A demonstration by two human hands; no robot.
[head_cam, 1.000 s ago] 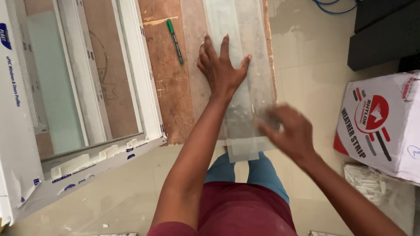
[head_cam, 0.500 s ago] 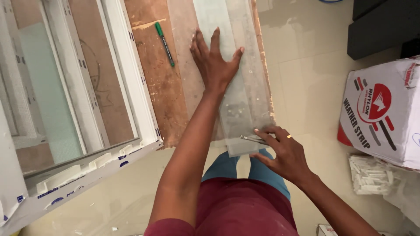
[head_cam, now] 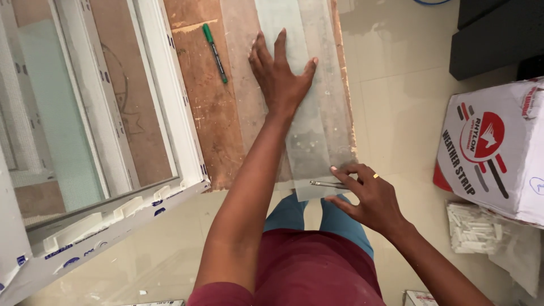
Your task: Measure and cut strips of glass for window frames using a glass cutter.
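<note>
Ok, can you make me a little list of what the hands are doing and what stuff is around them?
left hand: flat, fingers spread, pressing on the glass strip
right hand: holding a thin metal tool at the strip's near end
strip rests on: brown wooden board
on the board: green marker
to the left: white window frame
to the right: white and red cardboard box on the tiled floor

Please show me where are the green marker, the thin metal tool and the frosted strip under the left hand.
green marker (head_cam: pixel 215 52): head view, middle of its barrel.
thin metal tool (head_cam: pixel 324 184): head view, on its shaft, left of the right hand's fingertips.
frosted strip (head_cam: pixel 309 139): head view, bare part below the left hand.
</note>
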